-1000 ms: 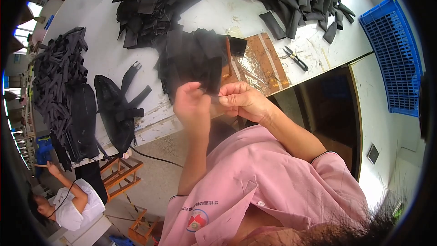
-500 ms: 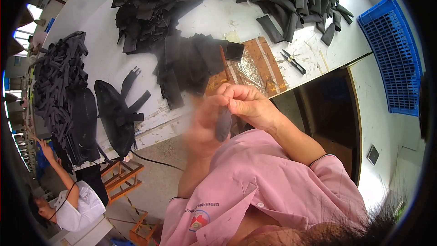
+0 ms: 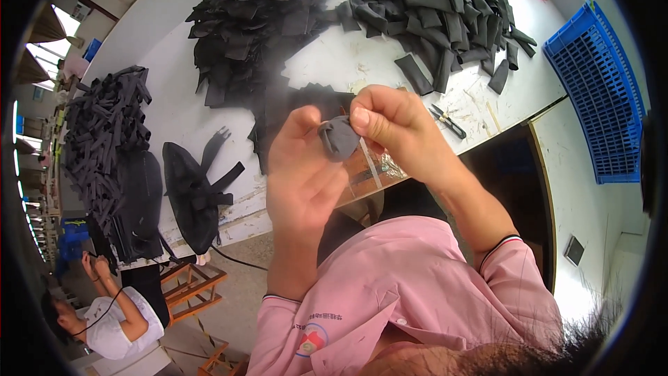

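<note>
One white table (image 3: 327,59) spread across the upper view; a pink shirt (image 3: 390,257) filled the lower middle. Dark piles lay on the table: flat cuts (image 3: 261,24), tubes (image 3: 445,17) to their right, strips (image 3: 104,143) at far left. Left hand (image 3: 303,174): half open, fingers loosely curled, fingertips by the piece's left edge; whether it gripped could not be told. Right hand (image 3: 403,129): thumb and finger pinched together on the upper right edge of the grey piece (image 3: 339,141). Piece was raised between the hands, bunched into a rounded form. Judged light, soft and bendy, its matt face unlikely to slip, breakage improbable; best hold probably an edge pinch, since the middle would likely fold. Labels: round badge (image 3: 312,340) on the shirt, small dark characters (image 3: 322,322) just above, not transcribed; none seen on the piece.
</note>
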The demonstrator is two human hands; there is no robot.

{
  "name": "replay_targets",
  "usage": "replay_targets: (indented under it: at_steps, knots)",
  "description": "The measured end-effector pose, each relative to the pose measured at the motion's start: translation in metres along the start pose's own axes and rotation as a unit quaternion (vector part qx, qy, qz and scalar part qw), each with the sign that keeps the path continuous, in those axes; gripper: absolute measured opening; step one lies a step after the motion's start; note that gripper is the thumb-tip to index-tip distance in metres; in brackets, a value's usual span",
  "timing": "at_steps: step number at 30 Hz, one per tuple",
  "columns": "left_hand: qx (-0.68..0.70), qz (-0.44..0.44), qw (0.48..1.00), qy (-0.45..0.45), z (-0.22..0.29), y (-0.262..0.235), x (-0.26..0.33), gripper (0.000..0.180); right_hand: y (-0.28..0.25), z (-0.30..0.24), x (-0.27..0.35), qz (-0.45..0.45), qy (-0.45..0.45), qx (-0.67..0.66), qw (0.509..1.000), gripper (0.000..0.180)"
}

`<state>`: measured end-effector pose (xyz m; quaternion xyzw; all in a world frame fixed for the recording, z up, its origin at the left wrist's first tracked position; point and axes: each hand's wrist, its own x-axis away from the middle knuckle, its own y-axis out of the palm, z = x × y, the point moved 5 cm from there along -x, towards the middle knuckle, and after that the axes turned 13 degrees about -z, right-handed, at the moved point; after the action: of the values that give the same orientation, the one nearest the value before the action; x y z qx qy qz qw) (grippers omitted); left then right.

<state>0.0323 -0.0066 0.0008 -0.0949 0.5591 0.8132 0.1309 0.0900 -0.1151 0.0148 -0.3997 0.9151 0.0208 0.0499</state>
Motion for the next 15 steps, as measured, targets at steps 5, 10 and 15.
replay_targets:
  at_steps: [5,10,15]
  knots:
    - [0.153,-0.052,0.985,-0.059,-0.004,-0.009,-0.019,0.029,-0.016,0.025,-0.026,-0.111,0.088,-0.161,0.977,0.025]
    - [0.107,0.127,0.978,-0.127,-0.031,-0.098,0.013,0.007,-0.008,0.102,-0.014,-0.126,0.139,-0.248,0.951,0.028]
    - [-0.243,0.171,0.954,-0.027,-0.017,-0.074,0.007,0.025,-0.009,0.107,-0.021,-0.145,0.086,-0.267,0.949,0.028]
